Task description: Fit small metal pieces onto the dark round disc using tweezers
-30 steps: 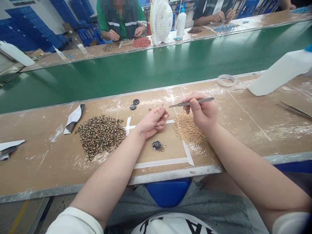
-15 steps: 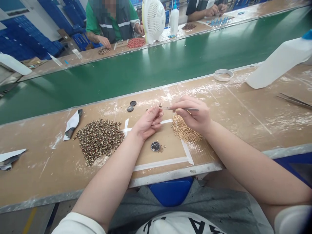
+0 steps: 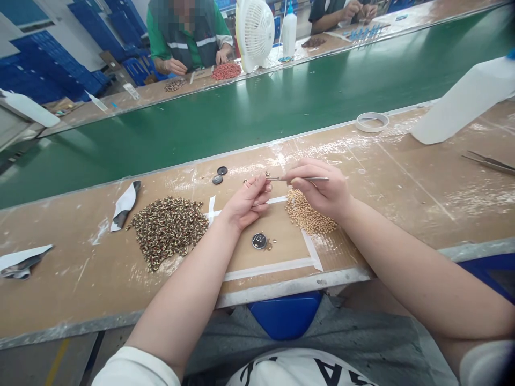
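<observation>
My right hand (image 3: 322,190) grips slim metal tweezers (image 3: 317,179), held nearly level above the table. Their tip meets the pinched thumb and finger of my left hand (image 3: 247,203); whatever small piece sits there is too small to make out. Below the hands lies a black disc with a shiny rim and pale marks (image 3: 259,240), a few tiny bits beside it. A heap of small gold beads (image 3: 308,212) is under my right hand. To the left of my left forearm spreads a larger pile of dark and gold pieces (image 3: 169,230).
Two dark round discs (image 3: 218,179) lie beyond my left hand. On the right are a white bottle (image 3: 458,107), a tape ring (image 3: 372,122) and other tweezers (image 3: 491,162). Across the green belt (image 3: 193,126), two people work near a fan (image 3: 255,35).
Both hands keep almost the same pose, with the tweezers at the left fingertips. The whole view has shifted slightly. Across the belt, a co-worker's hands have moved a little.
</observation>
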`<action>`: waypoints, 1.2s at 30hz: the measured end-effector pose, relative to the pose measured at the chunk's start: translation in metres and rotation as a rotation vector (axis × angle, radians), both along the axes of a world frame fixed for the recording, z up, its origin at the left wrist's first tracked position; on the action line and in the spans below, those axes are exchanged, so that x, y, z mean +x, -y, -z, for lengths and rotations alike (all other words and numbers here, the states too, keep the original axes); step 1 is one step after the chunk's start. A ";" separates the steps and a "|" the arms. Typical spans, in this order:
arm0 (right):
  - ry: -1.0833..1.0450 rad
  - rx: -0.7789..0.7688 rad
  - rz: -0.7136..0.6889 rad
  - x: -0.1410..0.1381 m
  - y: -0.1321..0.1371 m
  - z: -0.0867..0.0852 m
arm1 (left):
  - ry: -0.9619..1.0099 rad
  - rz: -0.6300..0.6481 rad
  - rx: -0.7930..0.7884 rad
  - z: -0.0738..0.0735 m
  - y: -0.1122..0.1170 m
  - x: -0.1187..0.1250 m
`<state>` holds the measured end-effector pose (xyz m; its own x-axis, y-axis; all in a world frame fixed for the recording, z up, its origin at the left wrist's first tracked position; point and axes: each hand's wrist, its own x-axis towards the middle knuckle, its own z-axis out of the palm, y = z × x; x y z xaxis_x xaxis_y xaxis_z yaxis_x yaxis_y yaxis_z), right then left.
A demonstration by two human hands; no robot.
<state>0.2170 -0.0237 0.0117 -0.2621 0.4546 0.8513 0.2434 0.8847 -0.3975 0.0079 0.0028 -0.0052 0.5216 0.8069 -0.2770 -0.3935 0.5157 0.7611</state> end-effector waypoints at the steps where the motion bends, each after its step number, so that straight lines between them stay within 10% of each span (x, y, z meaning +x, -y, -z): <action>1: -0.005 0.007 -0.010 0.000 0.000 0.000 | 0.002 0.001 0.000 0.000 0.000 0.000; 13: -0.071 -0.172 -0.030 0.001 0.001 0.003 | -0.003 0.036 0.004 0.002 -0.001 -0.002; 26: -0.537 -0.718 -0.113 0.001 -0.009 0.011 | -0.137 0.113 0.131 -0.001 -0.001 -0.001; 32: -0.613 -0.853 -0.195 0.005 -0.015 0.020 | -0.889 -0.119 0.759 -0.013 0.009 -0.012; 36: -0.597 -0.869 -0.231 0.005 -0.017 0.025 | -1.564 -0.045 0.888 -0.033 0.015 -0.050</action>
